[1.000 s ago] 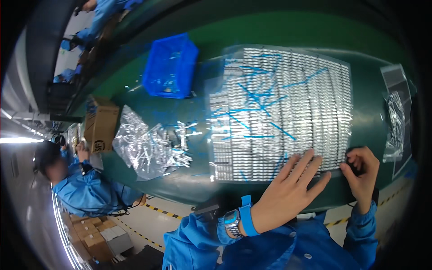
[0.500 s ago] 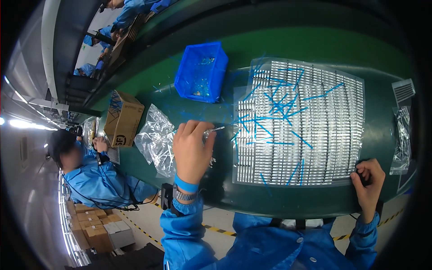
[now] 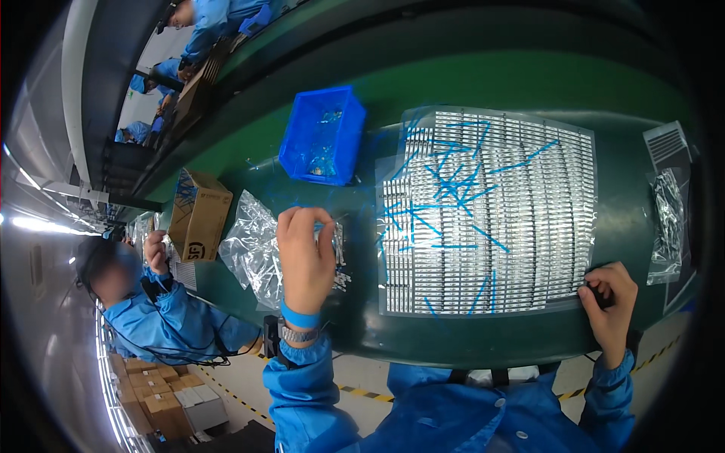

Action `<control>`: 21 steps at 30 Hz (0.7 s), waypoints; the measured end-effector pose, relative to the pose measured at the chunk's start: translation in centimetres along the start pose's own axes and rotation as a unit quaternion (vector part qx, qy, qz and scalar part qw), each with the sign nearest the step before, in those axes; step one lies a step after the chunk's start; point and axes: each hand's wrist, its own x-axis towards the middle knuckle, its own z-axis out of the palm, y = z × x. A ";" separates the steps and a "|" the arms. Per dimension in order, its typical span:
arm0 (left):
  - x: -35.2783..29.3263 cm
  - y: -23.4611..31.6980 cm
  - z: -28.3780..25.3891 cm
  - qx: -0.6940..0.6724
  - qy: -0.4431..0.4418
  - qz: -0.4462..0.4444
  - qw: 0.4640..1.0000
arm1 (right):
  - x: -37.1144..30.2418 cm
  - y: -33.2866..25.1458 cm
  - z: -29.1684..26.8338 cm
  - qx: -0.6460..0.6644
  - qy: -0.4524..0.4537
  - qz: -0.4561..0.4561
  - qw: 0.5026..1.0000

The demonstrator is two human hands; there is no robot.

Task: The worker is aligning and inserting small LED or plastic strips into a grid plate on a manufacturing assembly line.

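My left hand (image 3: 306, 253) is over the table, fingers curled and thumb bent close to the forefinger; whatever it may hold is hidden. Beside it lie small silver metal pieces (image 3: 342, 278) and a clear plastic bag (image 3: 253, 245) of similar parts. A large clear sheet (image 3: 483, 215) is covered with rows of small silver strips, with thin blue strips scattered across it. At the sheet's near right corner rests my right hand (image 3: 613, 296), its fingers curled towards the thumb. Something dark shows inside the curl, too unclear to name.
Beyond my left hand stands a blue bin (image 3: 323, 136) with small bits inside. A brown carton (image 3: 200, 215) stands left of the bag. At the far right lies another bag (image 3: 667, 226) of silver pieces. A co-worker (image 3: 166, 317) sits at the left.
My left hand has drawn away from the sheet to the left, and the small silver strip at its fingertips no longer shows. My right hand stays at the corner. The view has shifted slightly.
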 end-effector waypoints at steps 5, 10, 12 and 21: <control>0.0 2.4 -2.3 -0.119 0.000 -0.131 0.984 | 0.3 -0.2 -0.4 -0.007 -0.019 -0.010 1.000; -0.6 10.9 -2.4 -0.262 -0.119 -0.067 0.955 | 0.1 -5.0 -0.9 0.081 0.083 -0.053 0.992; -1.1 13.3 -2.3 -0.347 -0.188 -0.085 0.915 | 1.7 -7.6 -0.5 0.141 -0.035 -0.088 0.985; -2.1 17.1 1.3 -0.432 -0.298 -0.013 0.851 | 1.9 -8.8 1.5 0.228 -0.160 0.000 0.960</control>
